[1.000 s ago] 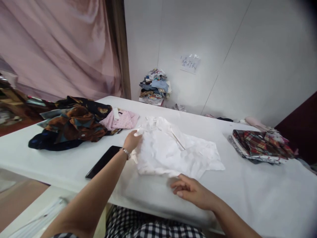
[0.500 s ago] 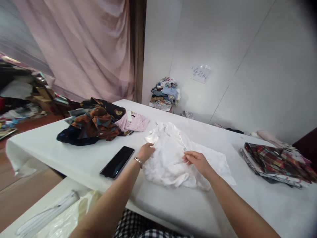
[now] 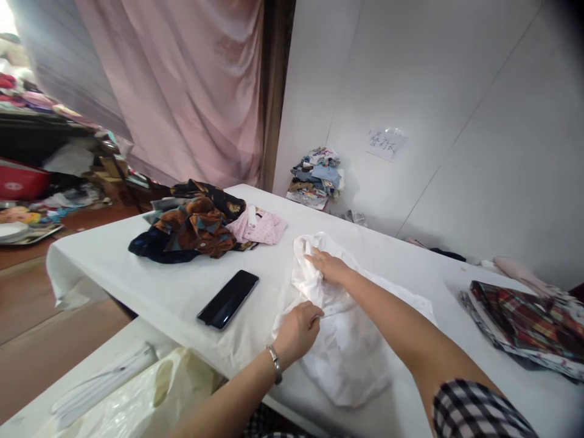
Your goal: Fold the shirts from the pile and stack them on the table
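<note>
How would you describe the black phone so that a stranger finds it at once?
On the white table, look between the dark patterned clothes pile and the white garment. The phone lies flat there: the only hard, glossy black slab among soft fabrics.

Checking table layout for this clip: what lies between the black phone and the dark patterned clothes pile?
In the head view, only bare white table lies between the black phone and the dark patterned clothes pile.

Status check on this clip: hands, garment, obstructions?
Left hand pinching white garment edge. Right hand flat near its collar end. Phone lies left, apart.
</note>
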`<state>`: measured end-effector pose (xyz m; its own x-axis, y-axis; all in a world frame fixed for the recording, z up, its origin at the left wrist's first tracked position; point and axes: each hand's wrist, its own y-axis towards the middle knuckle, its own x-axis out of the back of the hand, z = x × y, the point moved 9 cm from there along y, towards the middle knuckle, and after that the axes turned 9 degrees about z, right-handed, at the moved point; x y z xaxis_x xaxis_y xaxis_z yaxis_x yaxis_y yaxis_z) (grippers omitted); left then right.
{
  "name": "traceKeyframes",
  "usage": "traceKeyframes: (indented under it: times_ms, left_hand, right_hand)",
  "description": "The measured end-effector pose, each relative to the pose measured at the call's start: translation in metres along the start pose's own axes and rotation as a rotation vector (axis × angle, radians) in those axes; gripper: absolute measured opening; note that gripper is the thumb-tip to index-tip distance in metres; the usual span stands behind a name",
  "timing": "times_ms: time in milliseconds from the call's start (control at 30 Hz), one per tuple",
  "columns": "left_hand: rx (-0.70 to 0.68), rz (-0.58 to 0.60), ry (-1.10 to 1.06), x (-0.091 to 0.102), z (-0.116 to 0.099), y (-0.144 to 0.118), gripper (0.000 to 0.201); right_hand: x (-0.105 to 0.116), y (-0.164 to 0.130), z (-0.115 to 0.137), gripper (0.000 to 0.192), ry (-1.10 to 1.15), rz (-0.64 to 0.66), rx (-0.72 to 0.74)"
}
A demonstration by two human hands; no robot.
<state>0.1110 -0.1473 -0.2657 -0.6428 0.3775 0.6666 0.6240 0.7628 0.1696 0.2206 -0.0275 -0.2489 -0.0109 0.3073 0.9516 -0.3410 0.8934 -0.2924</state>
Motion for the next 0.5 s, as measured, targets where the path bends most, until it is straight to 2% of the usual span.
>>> traceKeyframes:
  times_ms: [167,267,333,400,467,500]
  left_hand:
    - [0.064,-0.011,-0.014,0.006,0.012,-0.007,0.033]
    - [0.099,-0.085,0.034,0.017,0.022,-0.010,0.056]
    - [0.068,-0.185,0.094,0.028,0.020,-0.013,0.064]
    - [-0.022,-0.269,0.137,0.037,0.006,-0.018,0.057]
    - [-0.161,-0.268,0.102,0.036,-0.019,-0.020,0.048]
    - [-0.239,-0.222,0.049,0.031,-0.034,-0.019,0.046]
  right_hand:
    - [0.000,0.043,0.027,0.035,-0.198,0.102,0.086]
    - [0.019,0.054,0.030,0.027,-0.265,0.056,0.143]
    - [0.047,0.052,0.019,0.026,-0.244,-0.050,0.117]
    - [0.082,0.041,-0.001,0.024,-0.211,-0.159,0.028]
    - [0.122,0.024,-0.023,0.025,-0.189,-0.272,-0.072]
    - [0.144,0.013,-0.032,0.027,-0.179,-0.341,-0.120]
